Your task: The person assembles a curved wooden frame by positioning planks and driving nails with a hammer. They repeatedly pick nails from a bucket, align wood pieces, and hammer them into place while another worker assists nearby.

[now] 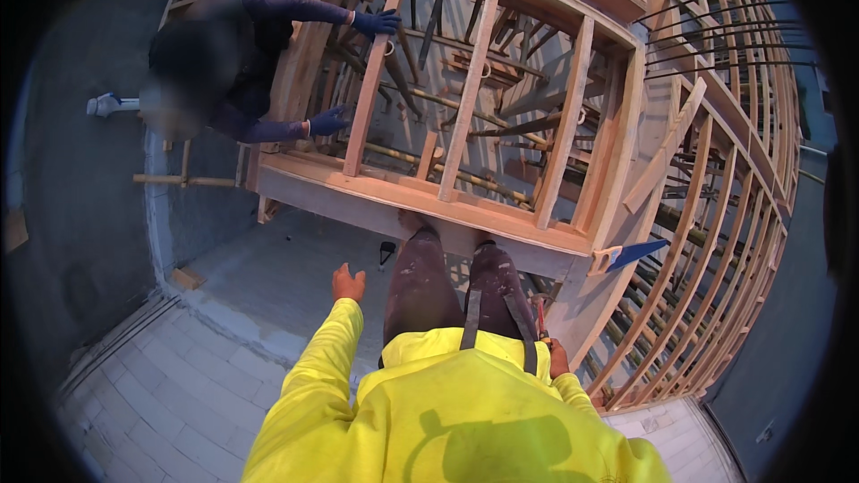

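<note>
My left hand (348, 285) hangs in the air over the grey slab, left of my legs. A finger and the thumb stand apart, and nothing shows in it. Low at my right hip, my right hand (558, 359) is partly hidden by my yellow sleeve. Its fingers appear closed around a red-handled tool (542, 320); the tool's exact kind is hard to make out. In front of my legs spans a timber frame (420, 192) with several cross battens (472, 89). A handsaw (633, 255) with a blue blade rests on the frame's right corner.
At the left, a co-worker (255, 62) in blue gloves holds a batten of the frame. Bamboo poles (488, 183) and props show below through the gaps. More slatted timber framing (698, 277) runs along the right, with steel bars (734, 31) jutting above it.
</note>
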### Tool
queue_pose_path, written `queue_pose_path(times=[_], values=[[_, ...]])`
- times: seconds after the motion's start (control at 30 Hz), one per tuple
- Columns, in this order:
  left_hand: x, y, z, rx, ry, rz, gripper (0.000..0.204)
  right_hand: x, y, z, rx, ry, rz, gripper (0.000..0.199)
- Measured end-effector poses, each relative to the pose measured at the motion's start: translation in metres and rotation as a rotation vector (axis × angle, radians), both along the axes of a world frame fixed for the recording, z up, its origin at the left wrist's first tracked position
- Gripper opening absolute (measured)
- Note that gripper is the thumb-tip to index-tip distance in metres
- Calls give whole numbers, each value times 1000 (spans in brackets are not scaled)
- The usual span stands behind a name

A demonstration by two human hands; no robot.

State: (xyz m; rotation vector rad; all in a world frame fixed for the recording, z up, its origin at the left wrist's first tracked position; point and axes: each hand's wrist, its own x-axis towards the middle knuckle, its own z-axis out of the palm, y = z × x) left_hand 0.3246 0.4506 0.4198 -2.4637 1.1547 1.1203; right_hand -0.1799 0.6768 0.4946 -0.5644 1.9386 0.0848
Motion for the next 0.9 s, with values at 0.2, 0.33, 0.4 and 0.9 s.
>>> queue_pose_path(times=[0.2, 0.33, 0.4, 0.9], values=[[21, 57, 12, -46, -72, 73, 62, -34, -9, -1, -26, 147, 135, 40], [-11, 59, 21, -109, 34, 116, 62, -36, -36, 14, -19, 140, 122, 41], [-34, 52, 30, -130, 79, 77, 63, -38, -54, 27, 22, 116, 103, 43], [-34, 50, 47, -123, 225, 68, 54, -66, -34, -2, 109, 67, 90, 57]])
